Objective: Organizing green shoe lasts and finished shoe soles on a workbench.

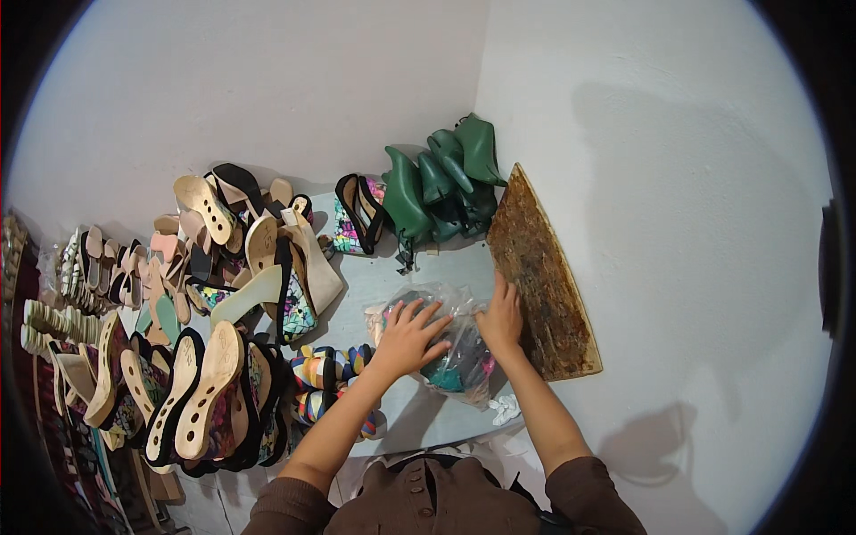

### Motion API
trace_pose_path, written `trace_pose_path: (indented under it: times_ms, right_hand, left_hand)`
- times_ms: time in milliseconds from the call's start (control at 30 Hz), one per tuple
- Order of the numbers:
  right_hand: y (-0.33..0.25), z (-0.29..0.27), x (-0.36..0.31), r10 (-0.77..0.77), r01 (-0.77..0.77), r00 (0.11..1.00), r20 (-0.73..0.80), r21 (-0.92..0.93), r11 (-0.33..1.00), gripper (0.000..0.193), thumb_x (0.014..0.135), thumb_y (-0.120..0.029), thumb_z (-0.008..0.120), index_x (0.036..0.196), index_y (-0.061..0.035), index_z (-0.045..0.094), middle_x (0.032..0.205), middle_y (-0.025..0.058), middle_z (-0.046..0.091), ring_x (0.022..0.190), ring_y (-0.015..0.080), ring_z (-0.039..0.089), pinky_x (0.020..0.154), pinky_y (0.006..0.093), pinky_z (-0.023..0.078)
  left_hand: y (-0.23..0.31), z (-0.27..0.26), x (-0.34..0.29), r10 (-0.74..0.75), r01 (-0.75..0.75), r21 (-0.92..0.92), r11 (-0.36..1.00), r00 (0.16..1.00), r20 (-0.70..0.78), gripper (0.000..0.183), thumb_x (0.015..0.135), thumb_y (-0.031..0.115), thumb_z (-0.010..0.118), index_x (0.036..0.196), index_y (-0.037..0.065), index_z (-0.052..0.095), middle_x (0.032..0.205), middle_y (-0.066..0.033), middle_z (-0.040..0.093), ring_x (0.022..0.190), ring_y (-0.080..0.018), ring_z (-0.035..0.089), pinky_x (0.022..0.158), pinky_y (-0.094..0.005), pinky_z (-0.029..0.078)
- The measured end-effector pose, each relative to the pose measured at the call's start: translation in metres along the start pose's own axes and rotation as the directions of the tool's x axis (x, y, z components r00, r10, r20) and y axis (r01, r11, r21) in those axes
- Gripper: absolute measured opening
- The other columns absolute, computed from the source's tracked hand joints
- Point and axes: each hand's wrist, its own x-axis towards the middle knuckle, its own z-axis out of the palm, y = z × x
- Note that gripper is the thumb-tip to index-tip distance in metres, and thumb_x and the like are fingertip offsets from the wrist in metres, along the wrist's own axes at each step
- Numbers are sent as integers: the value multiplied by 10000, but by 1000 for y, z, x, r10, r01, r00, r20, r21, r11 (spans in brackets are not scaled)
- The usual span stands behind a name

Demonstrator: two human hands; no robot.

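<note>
A clear plastic bag (464, 366) lies on the pale tabletop (357, 285) in front of me. Dark, teal and pink pieces show through it; their kind is hard to make out. My left hand (412, 339) rests on the bag's upper left part, fingers spread. At the bag's right side is my right hand (502, 316), its fingers stretched out and the thumb against the plastic. Those fingertips lie beside the left edge of a brown, stained board (544, 285) with a curved side. Neither hand is closed round anything.
Green shoe lasts (408, 196) are heaped at the back corner, with a floral wedge shoe (358, 214) to their left. Many wedge sandals and soles (209, 392) crowd the left side. Multicoloured rolled pieces (316, 370) sit near my left forearm. White crumpled scrap (505, 409) lies by the front edge.
</note>
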Motion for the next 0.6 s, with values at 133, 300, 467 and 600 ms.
trace_pose_path:
  times_ms: [133,300,467,600]
  right_hand:
    - [13,-11,-11,-470,472,881,64,-207,857,908,651,-247,733,1384,-103,217,1314,210,360,1186,437,370,955,468,365]
    - [-10,-11,-35,-159,275,810,564,-127,953,1136,605,-647,668,1440,-157,75,1381,274,278,1243,482,309,1028,464,295]
    - [22,18,-44,-172,36,861,479,281,959,1215,558,-576,752,1435,-136,37,1321,292,363,1199,454,392,996,432,344]
    - [17,8,-64,-87,-90,904,419,387,918,1086,577,-386,812,1394,-111,151,1325,264,370,1206,407,403,987,411,353]
  left_hand:
    - [-2,11,13,-45,57,-80,995,988,150,425,834,369,542,1225,202,527,1344,-80,425,1227,-320,375,1009,-547,250]
    - [-24,10,-1,-183,137,-475,869,982,-53,396,824,237,539,1192,94,516,1264,-152,465,1185,-335,410,996,-476,291]
    - [-32,14,-21,-621,448,-611,652,779,-92,362,847,199,545,1140,-10,503,1174,-223,489,1102,-373,455,945,-407,347]
    - [-12,46,-46,-621,480,-536,695,776,-109,449,883,253,505,1228,-24,426,1201,-246,463,1127,-393,433,976,-425,324]
